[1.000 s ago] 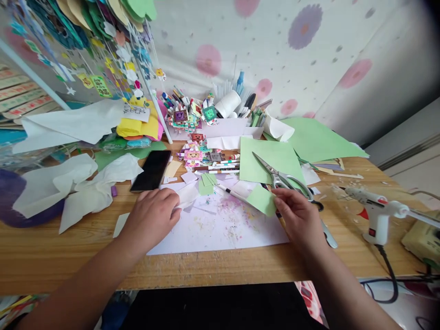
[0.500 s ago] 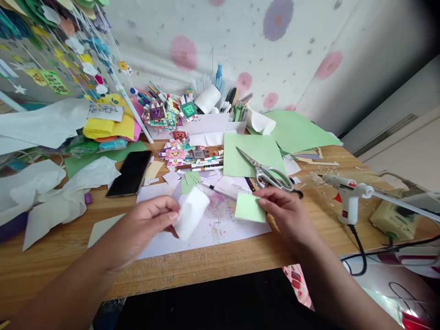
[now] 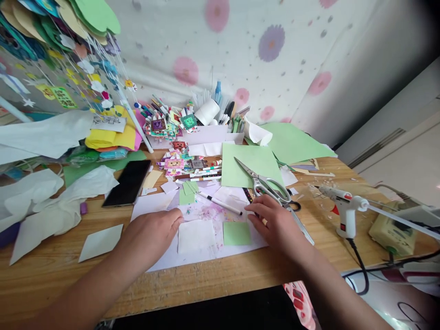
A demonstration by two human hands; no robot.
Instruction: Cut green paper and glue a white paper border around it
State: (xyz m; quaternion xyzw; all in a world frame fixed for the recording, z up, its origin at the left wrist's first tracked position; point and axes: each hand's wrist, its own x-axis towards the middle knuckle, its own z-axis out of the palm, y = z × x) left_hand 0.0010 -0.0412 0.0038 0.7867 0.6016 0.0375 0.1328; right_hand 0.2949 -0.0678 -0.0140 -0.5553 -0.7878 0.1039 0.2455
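My left hand [image 3: 153, 236] is at the upper left corner of a white paper piece [image 3: 196, 236], its fingers pressed together. Whether it pinches anything at the fingertips is hidden. The white piece lies flat on a larger, stained white sheet [image 3: 161, 259]. To its right is a small light green paper square [image 3: 237, 233], also flat. Beside that square my right hand [image 3: 277, 224] rests low with its fingers apart, a ring on one, holding nothing visible. Its fingertips are close to the capped end of a white marker pen [image 3: 220, 204].
Large silver scissors [image 3: 264, 181] lie on a green sheet [image 3: 233, 167]. A white glue gun [image 3: 347, 206] stands at right, and a black phone [image 3: 127, 183] lies at left. Pens, paper cut-outs and a pen box [image 3: 209, 126] fill the back. Strung paper shapes [image 3: 87, 66] hang upper left.
The white paper piece and the green square, held up in my hands before, now lie flat on the stained sheet. My right hand has let go of the green square. The view has tilted up slightly.
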